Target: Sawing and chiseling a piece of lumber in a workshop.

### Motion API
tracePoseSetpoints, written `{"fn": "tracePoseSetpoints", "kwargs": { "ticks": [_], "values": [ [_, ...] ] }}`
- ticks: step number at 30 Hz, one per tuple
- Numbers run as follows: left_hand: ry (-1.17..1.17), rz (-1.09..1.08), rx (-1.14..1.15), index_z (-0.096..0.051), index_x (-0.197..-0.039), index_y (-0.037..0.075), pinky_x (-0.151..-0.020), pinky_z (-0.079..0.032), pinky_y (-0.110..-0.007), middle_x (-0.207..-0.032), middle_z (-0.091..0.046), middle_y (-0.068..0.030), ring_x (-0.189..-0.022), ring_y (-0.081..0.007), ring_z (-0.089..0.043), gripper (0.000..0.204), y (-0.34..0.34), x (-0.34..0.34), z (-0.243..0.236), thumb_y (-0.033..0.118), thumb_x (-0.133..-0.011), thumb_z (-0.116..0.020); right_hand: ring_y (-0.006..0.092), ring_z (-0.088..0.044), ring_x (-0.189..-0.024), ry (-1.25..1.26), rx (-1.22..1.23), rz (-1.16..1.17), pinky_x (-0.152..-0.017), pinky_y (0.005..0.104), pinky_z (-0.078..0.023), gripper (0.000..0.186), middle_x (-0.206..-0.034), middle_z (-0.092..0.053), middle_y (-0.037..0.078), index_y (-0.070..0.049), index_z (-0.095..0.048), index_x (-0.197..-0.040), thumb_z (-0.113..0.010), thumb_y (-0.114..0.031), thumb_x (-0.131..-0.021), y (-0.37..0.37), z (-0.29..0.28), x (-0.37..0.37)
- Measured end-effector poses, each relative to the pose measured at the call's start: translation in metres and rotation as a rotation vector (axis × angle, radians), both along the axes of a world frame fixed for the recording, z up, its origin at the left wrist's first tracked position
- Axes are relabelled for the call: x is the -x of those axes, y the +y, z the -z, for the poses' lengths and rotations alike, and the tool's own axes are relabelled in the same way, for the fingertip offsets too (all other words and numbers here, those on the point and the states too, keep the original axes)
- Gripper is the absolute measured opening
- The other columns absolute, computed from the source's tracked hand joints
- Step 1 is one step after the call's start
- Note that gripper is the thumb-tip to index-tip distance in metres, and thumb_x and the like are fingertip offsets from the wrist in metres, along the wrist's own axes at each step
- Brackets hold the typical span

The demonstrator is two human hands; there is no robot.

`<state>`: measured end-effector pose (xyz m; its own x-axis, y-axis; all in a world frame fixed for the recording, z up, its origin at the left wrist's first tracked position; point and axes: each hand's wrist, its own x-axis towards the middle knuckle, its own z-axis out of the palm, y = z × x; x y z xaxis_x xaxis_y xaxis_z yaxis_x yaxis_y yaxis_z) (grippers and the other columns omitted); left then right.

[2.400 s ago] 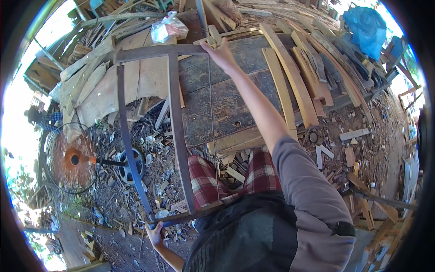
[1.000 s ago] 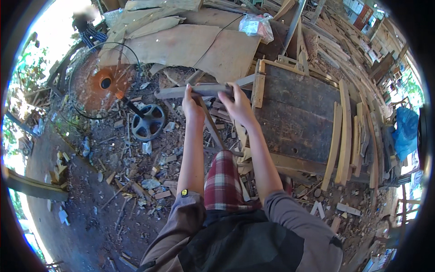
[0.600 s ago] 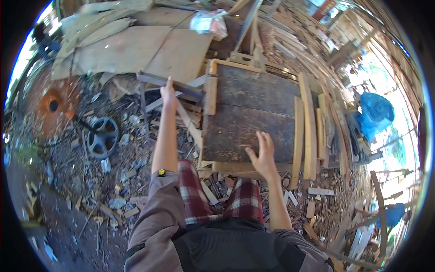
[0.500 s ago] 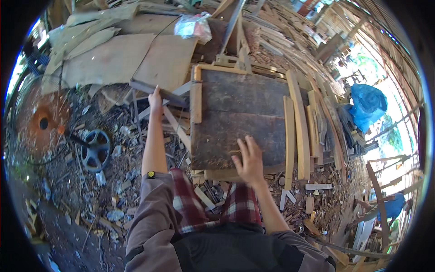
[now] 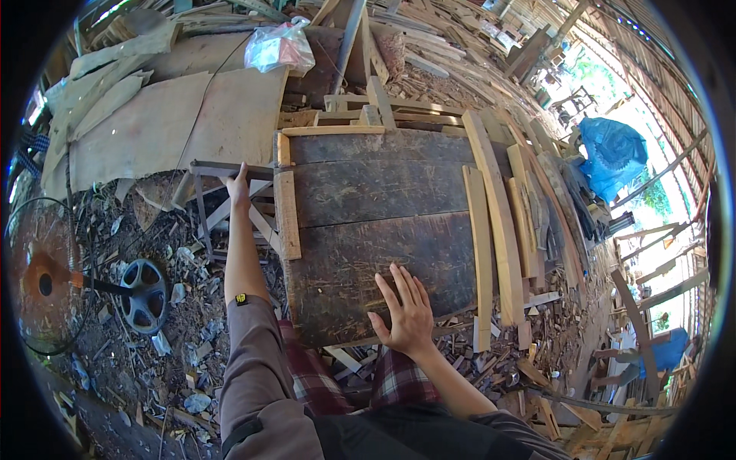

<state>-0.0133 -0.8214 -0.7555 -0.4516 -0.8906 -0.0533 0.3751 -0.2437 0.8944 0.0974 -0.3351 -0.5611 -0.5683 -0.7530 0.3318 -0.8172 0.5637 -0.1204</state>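
My left hand [image 5: 238, 186] grips the top bar of a dark wooden frame [image 5: 208, 169], which stands at the left side of a dark, scratched plank worktop [image 5: 379, 184]. My right hand [image 5: 402, 314], fingers spread, is over the near part of the worktop with nothing in it; whether it touches the surface I cannot tell. Short light battens [image 5: 290, 211] run along the worktop's left and far edges, and longer boards [image 5: 491, 215] lie on its right side.
A standing fan [image 5: 42, 261] with a spoked base is at the left, below plywood sheets [image 5: 161, 123] and a checked sleeve [image 5: 32, 153] of another person. A plastic bag [image 5: 280, 46] lies at the back, blue plastic [image 5: 609, 153] at the right. Wood scraps litter the ground.
Both hands were on the frame earlier; my right hand has let go and moved over the worktop. The frame has moved beside the worktop in my left hand. The view has turned.
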Motion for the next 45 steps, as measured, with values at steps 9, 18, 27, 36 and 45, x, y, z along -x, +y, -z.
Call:
{"fn": "tracePoseSetpoints", "kwargs": {
  "ticks": [9, 18, 27, 36, 45],
  "values": [
    [-0.213, 0.213, 0.122, -0.041, -0.136, -0.007, -0.107, -0.03, -0.032, -0.139, -0.047, -0.0162, -0.128, -0.0222, -0.044, 0.066, 0.006, -0.045, 0.016, 0.037, -0.092, -0.062, 0.0341, -0.042, -0.131, -0.024, 0.035, -0.024, -0.11, 0.0456, -0.03, 0.059, -0.144, -0.041, 0.019, -0.013, -0.046, -0.141, -0.051, -0.041, -0.089, -0.001, -0.002, 0.0],
    [-0.273, 0.355, 0.15, -0.037, -0.143, -0.001, -0.112, -0.023, -0.031, -0.147, -0.039, -0.0108, -0.138, -0.0209, -0.032, 0.063, 0.212, -0.147, -0.16, 0.04, -0.097, -0.052, 0.0339, -0.04, -0.133, -0.019, 0.123, -0.009, -0.111, 0.0464, -0.029, 0.058, -0.143, -0.042, 0.019, -0.013, -0.046, -0.14, -0.053, -0.039, -0.088, 0.016, 0.008, 0.001],
    [-0.922, -0.071, 1.056, -0.032, -0.14, -0.001, -0.1, -0.041, -0.047, -0.14, -0.037, -0.0316, -0.122, -0.0467, -0.045, 0.056, 0.264, -0.126, -0.175, 0.03, -0.096, -0.048, 0.0356, -0.039, -0.132, 0.028, 0.303, -0.056, -0.112, 0.0463, -0.027, 0.058, -0.14, -0.044, 0.023, -0.006, -0.049, -0.134, -0.052, -0.04, -0.087, 0.014, 0.022, 0.005],
    [-0.948, -0.154, 1.147, -0.043, -0.136, -0.002, -0.102, -0.04, -0.042, -0.135, -0.048, -0.0256, -0.122, -0.0402, -0.049, 0.047, 0.271, -0.129, -0.159, 0.025, -0.098, -0.042, 0.0358, -0.036, -0.134, -0.01, 0.333, -0.063, -0.113, 0.047, -0.025, 0.06, -0.141, -0.041, 0.025, -0.003, -0.048, -0.135, -0.052, -0.04, -0.088, 0.025, 0.029, 0.008],
    [-0.999, -0.174, 1.083, -0.041, -0.135, -0.007, -0.099, -0.043, -0.043, -0.133, -0.049, -0.0266, -0.118, -0.0406, -0.052, 0.047, 0.269, -0.127, -0.16, 0.022, -0.098, -0.042, 0.0366, -0.034, -0.135, 0.012, 0.318, -0.105, -0.114, 0.0472, -0.022, 0.061, -0.143, -0.038, 0.026, -0.002, -0.044, -0.138, -0.048, -0.042, -0.091, 0.025, 0.033, 0.006]
  ]
}}
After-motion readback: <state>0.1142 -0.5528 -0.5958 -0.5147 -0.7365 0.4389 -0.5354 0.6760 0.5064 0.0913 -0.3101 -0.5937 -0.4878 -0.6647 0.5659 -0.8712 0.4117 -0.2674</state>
